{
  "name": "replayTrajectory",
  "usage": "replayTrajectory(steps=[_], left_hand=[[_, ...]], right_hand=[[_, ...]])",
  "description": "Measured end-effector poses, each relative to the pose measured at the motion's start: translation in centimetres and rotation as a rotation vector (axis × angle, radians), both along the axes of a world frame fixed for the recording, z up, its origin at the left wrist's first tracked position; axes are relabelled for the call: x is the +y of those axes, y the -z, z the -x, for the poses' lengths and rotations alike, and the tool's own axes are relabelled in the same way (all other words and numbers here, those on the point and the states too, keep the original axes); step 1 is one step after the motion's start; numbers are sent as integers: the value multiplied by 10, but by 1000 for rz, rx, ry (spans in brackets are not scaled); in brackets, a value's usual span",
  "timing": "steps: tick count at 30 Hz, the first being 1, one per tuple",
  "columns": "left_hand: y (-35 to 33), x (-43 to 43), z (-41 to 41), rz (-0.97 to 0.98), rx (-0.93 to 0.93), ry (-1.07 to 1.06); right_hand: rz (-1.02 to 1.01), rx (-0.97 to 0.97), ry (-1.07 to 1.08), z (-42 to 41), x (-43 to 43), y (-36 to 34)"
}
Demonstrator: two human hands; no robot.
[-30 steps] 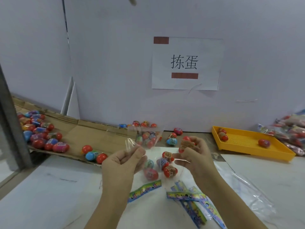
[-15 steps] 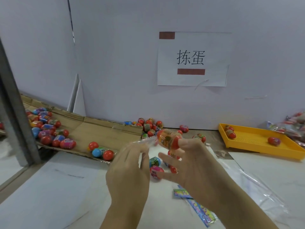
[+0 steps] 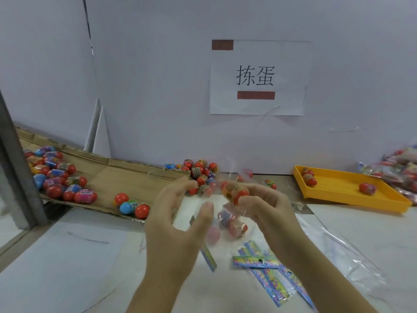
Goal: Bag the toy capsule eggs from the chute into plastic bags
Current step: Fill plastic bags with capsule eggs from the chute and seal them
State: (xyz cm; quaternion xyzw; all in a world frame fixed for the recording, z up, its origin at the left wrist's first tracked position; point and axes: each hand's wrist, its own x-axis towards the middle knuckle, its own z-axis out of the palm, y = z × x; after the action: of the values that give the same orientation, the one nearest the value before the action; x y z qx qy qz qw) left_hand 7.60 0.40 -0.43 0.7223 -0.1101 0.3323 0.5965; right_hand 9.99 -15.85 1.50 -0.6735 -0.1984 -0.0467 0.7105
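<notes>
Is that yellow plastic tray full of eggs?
No, nearly empty: the yellow plastic tray holds only three capsule eggs, floor mostly bare.

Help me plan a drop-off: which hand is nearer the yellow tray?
Right. The right hand, pinching an egg, is left of the yellow tray; the left hand sits farther left, beyond it.

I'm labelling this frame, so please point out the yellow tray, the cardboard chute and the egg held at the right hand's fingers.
yellow tray [image 3: 338, 186]: head view, bare mesh floor.
cardboard chute [image 3: 126, 177]: head view, bare cardboard near its lower end.
held egg [image 3: 235, 190]: head view, its blurred middle.
</notes>
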Motion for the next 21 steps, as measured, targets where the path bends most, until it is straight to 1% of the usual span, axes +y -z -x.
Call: replayTrajectory(steps=[1,2,4,5,7,9,13,14,16,18,19,21], left_hand=[[-2,4,-4,109,120,76],[-2,9,-8,168,256,170],[-3,13,-14,215,489,430],[-2,14,-14,244,537,537],[-2,14,-11,296,548,624],[-1,15,-11,344,556,604],[0,8,-12,333,511,398],[0,6,-11,335,490,364],[1,4,-11,329,440,307],[2,4,-10,306,395,251],[2,4,-10,295,379,228],[2,3,-9,281,344,190]], right_hand=[[67,-20,-106,0,-4,-4],[116,-12,-201,0,-8,-6],[164,1,-308,-3,-15,-6],[166,2,-335,-4,-17,-5],[131,-21,-327,-5,-19,-7],[32,-43,-221,-7,-20,-10],[-17,-223,201,-5,-19,-11],[-37,-255,266,-3,-19,-12],[-54,-331,315,1,-18,-13],[-32,-449,316,7,-14,-14],[-13,-512,318,11,-11,-14],[98,-645,376,16,-6,-14]])
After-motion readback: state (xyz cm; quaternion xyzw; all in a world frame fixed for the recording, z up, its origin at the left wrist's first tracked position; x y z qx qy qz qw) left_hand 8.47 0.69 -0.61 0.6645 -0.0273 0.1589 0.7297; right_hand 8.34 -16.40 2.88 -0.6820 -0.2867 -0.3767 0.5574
